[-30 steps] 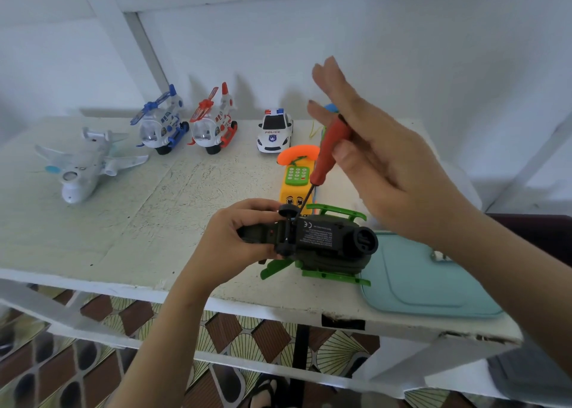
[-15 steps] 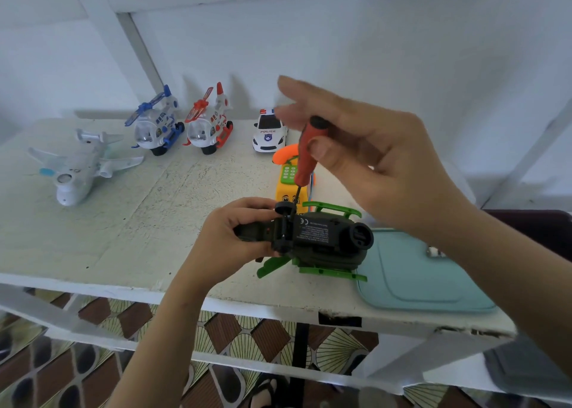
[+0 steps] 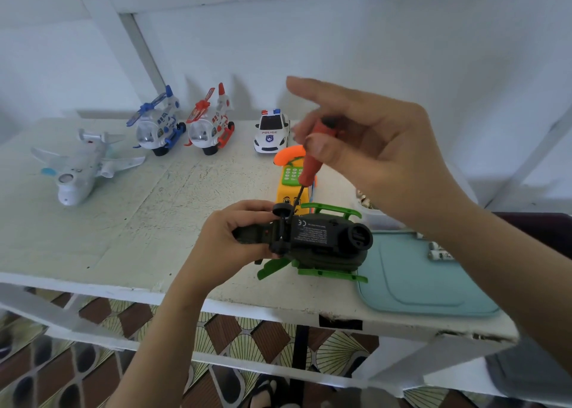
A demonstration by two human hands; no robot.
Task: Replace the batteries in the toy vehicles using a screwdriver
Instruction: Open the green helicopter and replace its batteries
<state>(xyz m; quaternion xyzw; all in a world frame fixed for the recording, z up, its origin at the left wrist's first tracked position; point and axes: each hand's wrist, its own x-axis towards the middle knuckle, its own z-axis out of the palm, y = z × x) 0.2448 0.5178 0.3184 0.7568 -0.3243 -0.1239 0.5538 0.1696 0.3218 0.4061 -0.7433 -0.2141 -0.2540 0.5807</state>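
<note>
Your left hand (image 3: 235, 237) grips the upturned dark copter (image 3: 312, 240) at the table's (image 3: 130, 222) front edge; right hand (image 3: 371, 156) pinches the red screwdriver (image 3: 312, 163), tip on its underside, w/ index finger raised.

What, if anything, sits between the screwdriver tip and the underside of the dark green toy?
Nothing visible. The right hand holds the screwdriver with its shaft running down to the dark green toy, beside a black wheel. The left hand grips the tail end, clear of the shaft.
</note>
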